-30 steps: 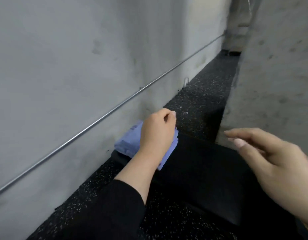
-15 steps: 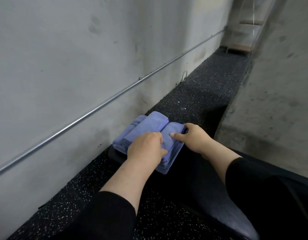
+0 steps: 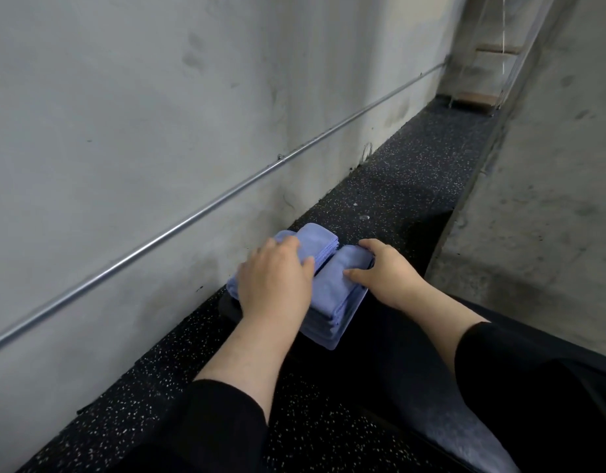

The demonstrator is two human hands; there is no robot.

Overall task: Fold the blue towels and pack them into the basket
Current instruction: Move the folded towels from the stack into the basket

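From the head view, folded blue towels (image 3: 332,295) lay stacked on something dark at the foot of a grey wall (image 3: 124,114), on a black speckled floor (image 3: 397,186). No basket could be made out. The left hand (image 3: 274,285) rested palm down on the left bundle, fingers relaxed and flat. The right hand (image 3: 387,271) held the right bundle, thumb on top and fingers curled round its far edge. A metal pipe (image 3: 192,216) ran along the wall.

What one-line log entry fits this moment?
left hand: resting on folded blue cloth towels | right hand: gripping their right edge | basket: not identifiable
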